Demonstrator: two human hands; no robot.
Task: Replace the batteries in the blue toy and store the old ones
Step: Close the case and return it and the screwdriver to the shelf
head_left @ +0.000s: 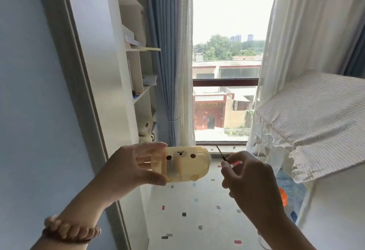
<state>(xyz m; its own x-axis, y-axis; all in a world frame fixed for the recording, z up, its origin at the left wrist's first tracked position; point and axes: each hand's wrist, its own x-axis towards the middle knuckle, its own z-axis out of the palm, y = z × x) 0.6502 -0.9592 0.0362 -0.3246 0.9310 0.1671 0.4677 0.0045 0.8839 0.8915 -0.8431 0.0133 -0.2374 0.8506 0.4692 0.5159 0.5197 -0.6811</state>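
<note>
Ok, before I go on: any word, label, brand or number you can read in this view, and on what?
No text can be read anywhere.
Yellow case in the left hand: a drawn face only, no words.
Thin tool in the right hand: no marking shows.
Red gate outside the window: possible writing above it, too blurred.
Boxes on the shelves: too small to tell.

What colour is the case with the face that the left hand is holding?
The case is translucent pale yellow, its face drawn in black; the head view shows it.
</note>
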